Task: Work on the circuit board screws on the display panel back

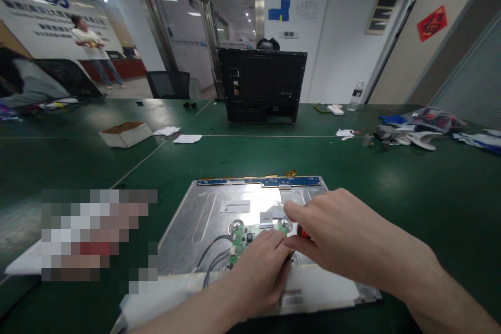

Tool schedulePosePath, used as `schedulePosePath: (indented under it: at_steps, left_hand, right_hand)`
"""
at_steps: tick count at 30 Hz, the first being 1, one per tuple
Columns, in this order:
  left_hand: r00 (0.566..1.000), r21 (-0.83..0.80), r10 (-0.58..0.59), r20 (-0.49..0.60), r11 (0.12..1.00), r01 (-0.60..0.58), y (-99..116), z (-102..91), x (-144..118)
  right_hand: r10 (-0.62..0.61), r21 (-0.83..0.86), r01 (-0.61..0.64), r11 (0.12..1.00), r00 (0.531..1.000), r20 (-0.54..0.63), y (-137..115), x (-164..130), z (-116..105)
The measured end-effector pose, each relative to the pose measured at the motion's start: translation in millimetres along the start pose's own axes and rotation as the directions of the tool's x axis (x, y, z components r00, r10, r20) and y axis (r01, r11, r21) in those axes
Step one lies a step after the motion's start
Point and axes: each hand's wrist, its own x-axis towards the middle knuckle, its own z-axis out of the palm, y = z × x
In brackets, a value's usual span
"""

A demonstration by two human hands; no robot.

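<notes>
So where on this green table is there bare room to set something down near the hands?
Bare mat lies right of the metal panel, before the clutter, and between the panel and the black chassis. It is crowded at the green board, where left hand and right hand meet.

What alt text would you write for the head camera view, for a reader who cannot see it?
Two bare hands work on a small green circuit board fixed to the metal back of a flat display panel on a green table; the left hand rests on the board, the right hand pinches a small red-orange part beside it. A black monitor housing stands behind.
</notes>
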Motion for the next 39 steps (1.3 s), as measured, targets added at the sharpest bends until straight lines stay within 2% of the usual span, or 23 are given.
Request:
schedulePosePath:
  at_steps: [13, 21, 24, 36, 39]
  left_hand:
    - [1.000, 0.003, 0.013, -0.014, 1.000, -0.013, 2, -2.4, 0]
    - [0.999, 0.004, 0.027, -0.027, 1.000, -0.027, -1, 1.1, 0]
    - [0.999, 0.007, 0.027, -0.031, 1.000, -0.027, -1, 0.8, 0]
    - [0.999, -0.006, 0.025, -0.025, 1.000, -0.025, 0, -2.4, 1]
    - [0.998, -0.013, 0.045, -0.039, 0.999, -0.046, -2, 0.3, 1]
  right_hand:
    - [-0.198, 0.110, 0.198, 0.974, 0.980, -0.013, 11, -9, 7]
    - [-0.070, 0.020, 0.070, 0.997, 0.998, -0.001, 4, -3, 5]
    - [-0.100, 0.003, 0.101, 0.995, 0.995, -0.018, 5, -2, 6]
    - [-0.263, 0.152, 0.259, 0.954, 0.965, 0.004, 13, -8, 7]
    - [-0.246, 0.178, 0.241, 0.954, 0.969, 0.004, 10, -5, 6]
